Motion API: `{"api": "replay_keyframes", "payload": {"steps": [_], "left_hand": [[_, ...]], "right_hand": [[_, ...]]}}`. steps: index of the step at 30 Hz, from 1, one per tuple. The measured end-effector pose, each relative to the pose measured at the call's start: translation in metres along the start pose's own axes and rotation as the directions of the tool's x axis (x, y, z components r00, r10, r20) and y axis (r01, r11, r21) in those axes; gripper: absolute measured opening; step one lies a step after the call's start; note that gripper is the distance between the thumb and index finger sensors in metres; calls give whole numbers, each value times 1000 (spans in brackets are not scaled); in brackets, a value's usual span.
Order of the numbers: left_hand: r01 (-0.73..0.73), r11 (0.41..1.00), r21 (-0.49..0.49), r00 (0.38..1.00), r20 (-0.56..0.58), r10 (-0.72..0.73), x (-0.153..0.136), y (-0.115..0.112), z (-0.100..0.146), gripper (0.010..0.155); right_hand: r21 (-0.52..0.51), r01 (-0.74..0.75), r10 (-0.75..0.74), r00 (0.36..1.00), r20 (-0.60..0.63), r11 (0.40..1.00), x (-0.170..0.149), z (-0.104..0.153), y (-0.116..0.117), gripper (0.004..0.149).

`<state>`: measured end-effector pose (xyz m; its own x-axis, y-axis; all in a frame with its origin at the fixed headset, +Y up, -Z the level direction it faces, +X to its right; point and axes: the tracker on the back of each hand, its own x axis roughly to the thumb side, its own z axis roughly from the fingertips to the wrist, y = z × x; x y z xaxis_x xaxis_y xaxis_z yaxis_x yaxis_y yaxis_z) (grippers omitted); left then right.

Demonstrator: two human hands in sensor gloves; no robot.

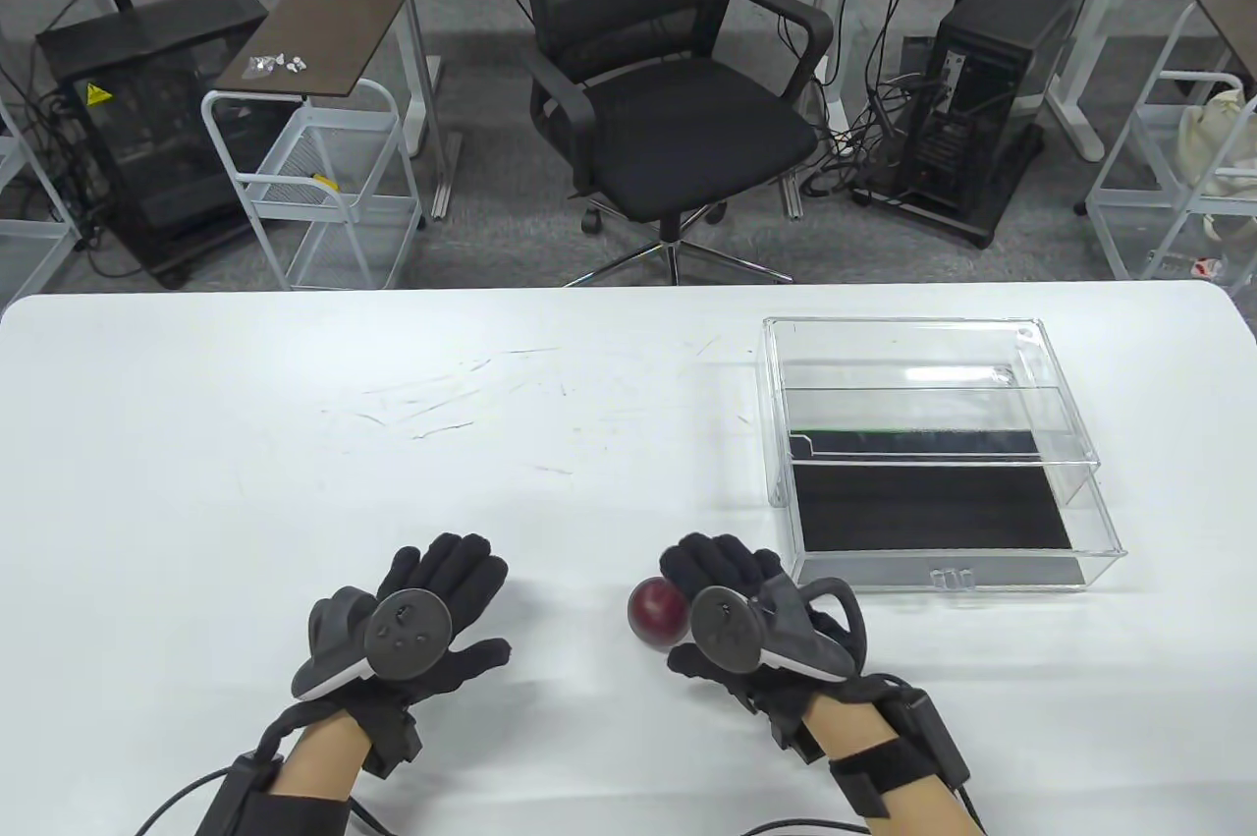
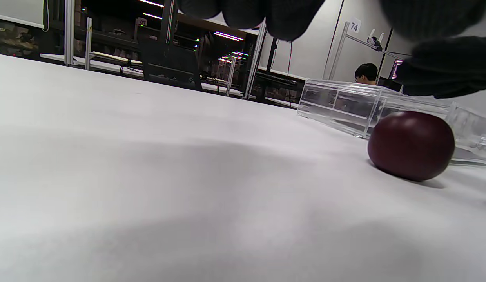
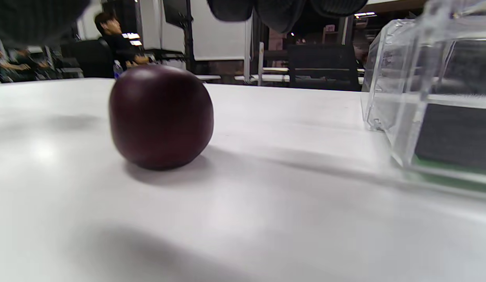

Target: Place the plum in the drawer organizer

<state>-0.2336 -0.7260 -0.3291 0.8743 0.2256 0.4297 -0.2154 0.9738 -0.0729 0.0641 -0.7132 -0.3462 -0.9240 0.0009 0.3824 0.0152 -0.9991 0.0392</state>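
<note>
White tabletop (image 1: 295, 443) fills the lower half of the table view, with an office chair (image 1: 668, 80) and computer towers on the grey floor across the top of the frame. At the lower centre of that view the plum (image 1: 653, 611), dark red and round, sits on the table, apart from the drawer organizer (image 1: 933, 453), a clear box with a dark liner (its drawer pulled out toward the bottom edge) at the right of the frame. Just right of the plum is the right hand (image 1: 756, 620), palm down, its fingers reaching past the fruit on the upper side and its thumb below it; whether any finger touches the plum cannot be told, but in the right wrist view the plum (image 3: 161, 116) rests on the table with the gloved fingers (image 3: 282, 11) hanging above it, not closed on it. Lower left in the table view, the left hand (image 1: 412, 625) lies flat and spread, empty, well apart from the plum.
</note>
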Motion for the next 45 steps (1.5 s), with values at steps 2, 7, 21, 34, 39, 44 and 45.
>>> {"api": "replay_keyframes", "payload": {"steps": [2, 7, 21, 34, 39, 44, 45], "left_hand": [[-3, 1000, 4, 1000, 6, 3, 1, 0, 0, 80], [-16, 1000, 19, 1000, 21, 16, 0, 2, 2, 80], [-33, 999, 27, 999, 19, 32, -1, 4, 4, 79], [-47, 999, 17, 999, -20, 47, -5, 5, 4, 79], [-52, 999, 11, 998, -28, 52, -6, 5, 3, 78], [-58, 998, 7, 998, -36, 58, -7, 5, 3, 78], [-58, 998, 7, 998, -37, 58, -7, 5, 3, 78]], "right_hand": [[96, -19, 23, 999, -46, 995, 8, -20, 1, 97], [229, -29, 50, 995, -86, 973, 19, -46, 18, 90], [-89, 110, -131, 951, -281, 990, -50, -23, -51, 84], [-6, 46, -31, 574, -818, 999, -211, 7, -38, 86], [36, 94, -23, 558, -830, 995, -223, -2, -16, 86], [63, 182, -45, 535, -844, 981, -230, -9, -4, 85], [72, 203, -49, 534, -844, 977, -230, -10, -2, 85]]}}
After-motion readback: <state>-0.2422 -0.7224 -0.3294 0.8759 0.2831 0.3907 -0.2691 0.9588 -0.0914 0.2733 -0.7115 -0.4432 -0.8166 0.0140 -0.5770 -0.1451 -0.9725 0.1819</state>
